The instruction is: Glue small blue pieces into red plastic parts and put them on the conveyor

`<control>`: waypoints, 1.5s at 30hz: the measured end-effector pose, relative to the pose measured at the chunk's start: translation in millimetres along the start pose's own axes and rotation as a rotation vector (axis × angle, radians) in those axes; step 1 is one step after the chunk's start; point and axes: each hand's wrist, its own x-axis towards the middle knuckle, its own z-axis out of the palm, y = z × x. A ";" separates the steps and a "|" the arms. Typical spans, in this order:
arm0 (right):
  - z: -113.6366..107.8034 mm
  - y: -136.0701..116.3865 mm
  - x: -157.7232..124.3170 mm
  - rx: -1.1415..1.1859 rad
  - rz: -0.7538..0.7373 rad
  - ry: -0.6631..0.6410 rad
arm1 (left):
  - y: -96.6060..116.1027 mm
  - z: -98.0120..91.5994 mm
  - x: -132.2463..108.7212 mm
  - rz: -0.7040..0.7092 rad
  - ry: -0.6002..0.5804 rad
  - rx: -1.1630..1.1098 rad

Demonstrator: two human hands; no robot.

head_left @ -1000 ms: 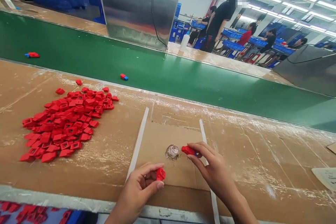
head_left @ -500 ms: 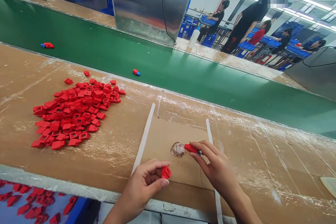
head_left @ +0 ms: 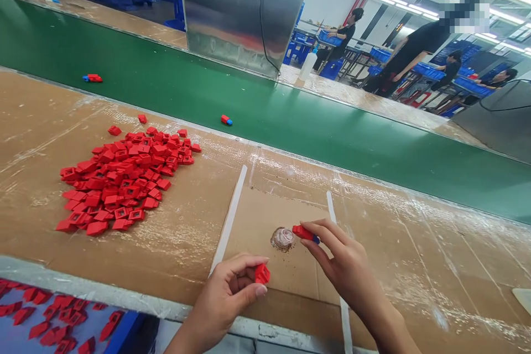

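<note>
Between the thumb and fingers of my left hand [head_left: 230, 296] is a small red plastic piece [head_left: 262, 274] with a hollow opening in it. My right hand [head_left: 342, 257] pinches a red and blue plastic piece [head_left: 302, 232], its red end pointing left and its blue end partly hidden by my fingers. That red end is right beside a whitish round lump [head_left: 284, 238] on the cardboard; I cannot tell whether they touch. Farther left on the table lies a large pile of red plastic pieces [head_left: 124, 177].
Beyond the table runs a green conveyor belt [head_left: 174, 86] carrying two red and blue pieces [head_left: 226, 120]. White tape strips [head_left: 229, 218] flank the cardboard sheet [head_left: 265, 204]. At lower left, a blue bin [head_left: 133, 332] holds more red pieces. Other people are in the background.
Both hands keep nearly the same pose and hold the same pieces. The pieces on the conveyor appear farther right, though the view has also shifted slightly.
</note>
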 end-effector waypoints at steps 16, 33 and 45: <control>20.4 -53.6 -36.0 0.540 0.281 0.094 | 4.4 -0.5 -3.1 0.097 0.017 0.026; 56.3 -65.0 -49.1 0.884 0.484 0.046 | 5.2 2.9 -3.7 0.065 0.004 -0.064; 59.5 -58.9 -48.9 0.630 0.243 0.070 | 4.7 2.0 -4.4 0.134 0.035 0.150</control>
